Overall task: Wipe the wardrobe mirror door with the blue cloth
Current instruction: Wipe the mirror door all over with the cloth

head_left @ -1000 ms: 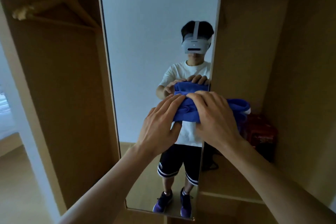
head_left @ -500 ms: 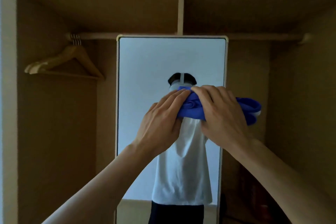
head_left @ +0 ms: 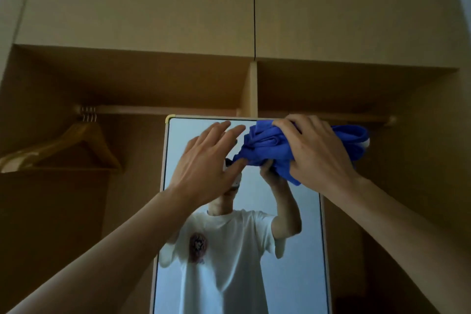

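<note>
The tall wardrobe mirror door (head_left: 293, 275) stands in front of me, its pale frame topping out just under the hanging rail. A bunched blue cloth (head_left: 267, 148) is held against the mirror's upper right corner. My right hand (head_left: 316, 153) grips it, fingers curled over the bundle. My left hand (head_left: 211, 163) is raised beside it with fingers straight, only the thumb tip touching the cloth's left edge. The mirror reflects a person in a white T-shirt with arms raised.
Open wooden wardrobe compartments lie on both sides of the mirror. Wooden hangers (head_left: 66, 145) hang from the rail (head_left: 153, 109) at the left. Closed upper cabinet doors (head_left: 178, 2) are above. A vertical divider (head_left: 251, 89) sits behind the mirror's top.
Both hands and the cloth rose from mid mirror to its top right corner, and my view tilted upward. My left hand let go of the cloth and opened.
</note>
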`<action>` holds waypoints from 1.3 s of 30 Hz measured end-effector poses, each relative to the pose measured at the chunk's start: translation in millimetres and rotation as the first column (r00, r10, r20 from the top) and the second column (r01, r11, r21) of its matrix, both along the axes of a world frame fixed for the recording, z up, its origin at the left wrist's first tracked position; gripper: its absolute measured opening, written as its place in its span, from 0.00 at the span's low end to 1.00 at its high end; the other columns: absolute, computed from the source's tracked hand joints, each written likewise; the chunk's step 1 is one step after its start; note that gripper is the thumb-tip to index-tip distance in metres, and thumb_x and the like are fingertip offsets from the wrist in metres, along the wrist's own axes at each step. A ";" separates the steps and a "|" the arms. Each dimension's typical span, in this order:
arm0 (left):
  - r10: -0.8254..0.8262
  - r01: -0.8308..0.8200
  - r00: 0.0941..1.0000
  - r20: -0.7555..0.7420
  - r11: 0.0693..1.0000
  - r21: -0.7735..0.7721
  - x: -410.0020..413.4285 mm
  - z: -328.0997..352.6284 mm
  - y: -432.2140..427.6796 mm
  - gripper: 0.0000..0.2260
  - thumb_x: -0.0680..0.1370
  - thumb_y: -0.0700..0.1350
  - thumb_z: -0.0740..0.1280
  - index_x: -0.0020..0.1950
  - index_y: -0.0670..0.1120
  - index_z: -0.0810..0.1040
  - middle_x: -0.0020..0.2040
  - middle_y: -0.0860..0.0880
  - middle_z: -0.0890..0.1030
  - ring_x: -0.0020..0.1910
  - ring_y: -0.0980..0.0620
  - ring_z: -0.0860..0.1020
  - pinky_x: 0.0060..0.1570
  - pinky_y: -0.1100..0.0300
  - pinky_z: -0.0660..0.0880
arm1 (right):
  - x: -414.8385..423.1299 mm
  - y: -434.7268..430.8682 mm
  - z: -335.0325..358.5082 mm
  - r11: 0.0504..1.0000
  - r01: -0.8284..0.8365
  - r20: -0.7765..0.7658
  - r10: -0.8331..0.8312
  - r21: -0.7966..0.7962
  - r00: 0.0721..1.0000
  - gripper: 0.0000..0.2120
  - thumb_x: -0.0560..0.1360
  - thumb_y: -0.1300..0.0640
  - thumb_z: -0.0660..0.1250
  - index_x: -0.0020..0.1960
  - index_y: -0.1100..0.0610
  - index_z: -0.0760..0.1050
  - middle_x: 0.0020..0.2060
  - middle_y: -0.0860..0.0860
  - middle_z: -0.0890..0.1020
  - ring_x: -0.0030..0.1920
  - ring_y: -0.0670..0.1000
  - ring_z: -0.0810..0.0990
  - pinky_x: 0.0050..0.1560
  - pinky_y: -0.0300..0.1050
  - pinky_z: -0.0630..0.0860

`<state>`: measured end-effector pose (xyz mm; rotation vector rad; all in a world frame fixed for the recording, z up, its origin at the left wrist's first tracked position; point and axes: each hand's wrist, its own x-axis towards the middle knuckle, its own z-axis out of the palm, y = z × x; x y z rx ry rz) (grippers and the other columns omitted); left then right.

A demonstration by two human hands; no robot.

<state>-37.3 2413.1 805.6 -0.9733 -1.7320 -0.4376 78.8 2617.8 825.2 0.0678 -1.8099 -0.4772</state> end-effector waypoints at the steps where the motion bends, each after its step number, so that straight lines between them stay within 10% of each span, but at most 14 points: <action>1: 0.018 -0.017 1.000 -0.004 1.000 0.008 -6.4 4.5 -4.0 0.28 0.81 0.60 0.63 0.80 0.56 0.60 0.80 0.51 0.64 0.78 0.48 0.64 0.73 0.46 0.66 | -1.2 0.3 5.6 1.000 0.022 0.000 -0.022 0.004 1.000 0.31 0.67 0.61 0.73 0.69 0.56 0.71 0.61 0.57 0.77 0.59 0.61 0.76 0.59 0.57 0.72; 12: 0.162 -0.158 0.986 0.033 0.983 -0.088 -36.8 66.4 -8.5 0.29 0.84 0.62 0.54 0.83 0.52 0.56 0.83 0.50 0.59 0.83 0.49 0.53 0.80 0.46 0.51 | -14.6 5.7 83.1 0.995 0.093 0.064 -0.090 -0.047 0.994 0.32 0.71 0.60 0.71 0.73 0.50 0.66 0.63 0.48 0.77 0.62 0.53 0.74 0.67 0.52 0.67; 19: 0.163 -0.147 0.981 0.103 0.979 -0.144 -35.7 85.1 36.9 0.24 0.82 0.62 0.57 0.76 0.54 0.66 0.73 0.51 0.74 0.72 0.48 0.72 0.77 0.40 0.58 | -27.7 3.3 91.2 0.992 0.075 0.149 -0.060 -0.100 0.987 0.26 0.73 0.58 0.70 0.69 0.49 0.67 0.59 0.49 0.76 0.58 0.53 0.74 0.63 0.51 0.69; 39: 0.195 -0.189 0.971 0.142 0.981 -0.054 29.3 84.3 21.0 0.26 0.81 0.61 0.61 0.77 0.52 0.67 0.69 0.50 0.74 0.71 0.46 0.70 0.74 0.46 0.59 | 23.6 15.0 92.5 0.984 -0.046 0.095 0.063 -0.174 0.993 0.25 0.73 0.60 0.67 0.68 0.48 0.68 0.56 0.49 0.76 0.54 0.53 0.75 0.56 0.48 0.66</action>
